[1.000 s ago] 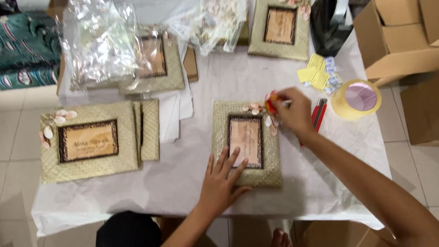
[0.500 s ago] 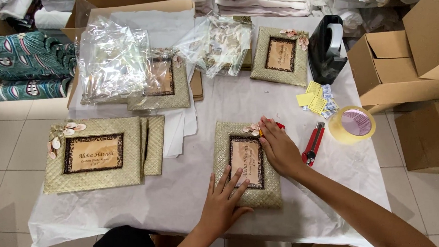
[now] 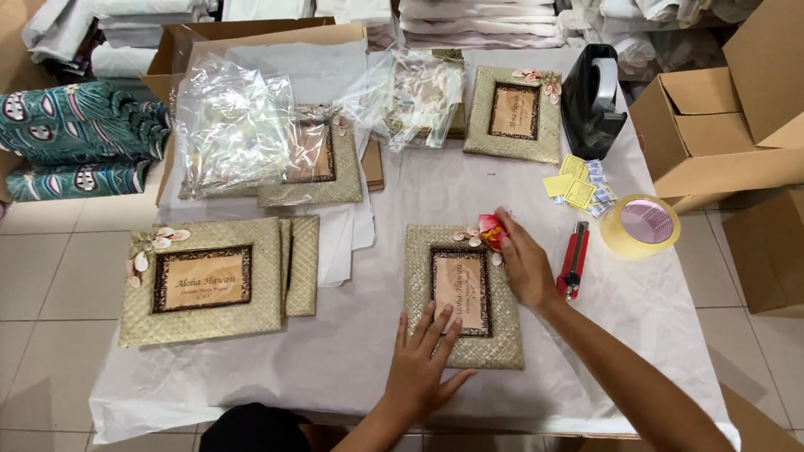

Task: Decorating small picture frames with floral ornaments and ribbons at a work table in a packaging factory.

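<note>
- Frame (image 3: 462, 294) of woven straw, with a dark-bordered plaque in its middle, lies flat on the white-covered table (image 3: 342, 359), straight in front of the person.
- Left hand (image 3: 421, 367) rests flat on the frame's lower edge, fingers spread, fingertips on the plaque's lower part.
- Right hand (image 3: 524, 263) sits at the frame's top right corner, fingers curled and touching a red flower (image 3: 489, 230) there; whether it pinches the flower or only presses it cannot be told.
- Small pale shells (image 3: 466, 235) lie on the frame just left of the flower.
- Red cutter (image 3: 573, 261) lies on the table just right of the frame, beside the right hand.
- Tape roll (image 3: 641, 226), yellowish, sits further right of the frame, past the cutter.
- Yellow tags (image 3: 571, 188) and small packets lie above the cutter, up and right of the frame.
- Black tape dispenser (image 3: 593, 99) stands beyond the tags, far up and right of the frame.
- Second frame (image 3: 515, 113) lies at the table's far edge, straight above the main frame.
- Stack of frames (image 3: 210, 281) lies well to the left of the main frame, turned sideways.
- Plastic bags (image 3: 234, 128), clear and crumpled, cover more frames up and left of the main frame.
- Cardboard boxes (image 3: 751, 106) stand off the table, far right of the frame.
</note>
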